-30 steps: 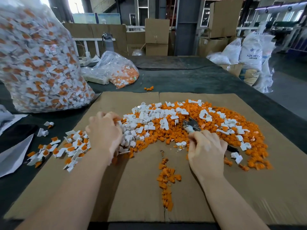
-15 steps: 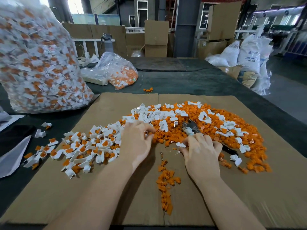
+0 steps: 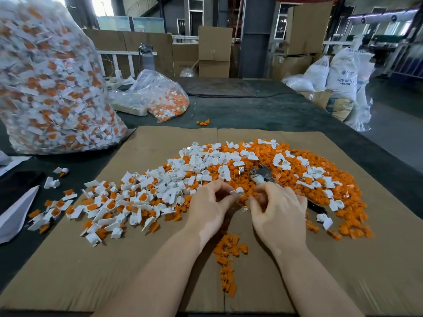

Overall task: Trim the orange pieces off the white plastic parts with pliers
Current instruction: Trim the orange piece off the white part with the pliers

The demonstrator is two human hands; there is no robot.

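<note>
My left hand [image 3: 211, 208] pinches a small white plastic part [image 3: 237, 192] at its fingertips, just in front of the pile. My right hand [image 3: 278, 210] grips the pliers [image 3: 261, 174], whose metal jaws stick out beyond my fingers a short way right of that part; a dark handle end shows at the hand's right side. White parts with orange pieces attached [image 3: 119, 202] lie spread to the left on the cardboard sheet [image 3: 343, 271]. A heap of cut orange pieces mixed with white parts [image 3: 309, 170] fills the centre and right.
A large clear bag full of white and orange parts [image 3: 48, 88] stands at the left. A smaller bag [image 3: 162, 97] lies behind the cardboard. A strip of orange scraps [image 3: 229, 259] runs between my forearms. Boxes and white sacks [image 3: 341, 76] stand beyond the table.
My left hand swept right from the left pile to the centre and now pinches a white part. My right hand with the pliers stayed near the centre.
</note>
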